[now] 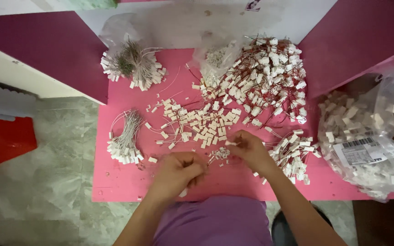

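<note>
Left hand: our left hand point(177, 172), lower centre of the frame, is curled shut with the fingertips pressed together; a bit of white shows under it, but we cannot tell what it pinches.
Right hand: our right hand point(250, 150), just right of centre, pinches one small white plastic connector block point(230, 143) between thumb and forefinger.
Where the piece is: the pinched connector sits at the fingertips, above a tiny cluster of loose white pieces point(220, 155) between the two hands.
Handling: we judge these connectors very light, hard and small, easy to flick away; the thin wires are soft and tangle readily. We would take hold on the block's flat sides, not by the wire.
Work surface: a pink tabletop point(115, 182) fills the middle of the frame.
Centre pile: scattered white connectors with short leads point(197, 123).
Upper right pile: a tangled heap of red-wired white connectors point(265, 73).
Left bundles: two tied bundles of pale wires, one at upper left point(133, 64), one at mid left point(125, 139).
Right edge: a clear plastic bag of white blocks point(370, 132).
</note>
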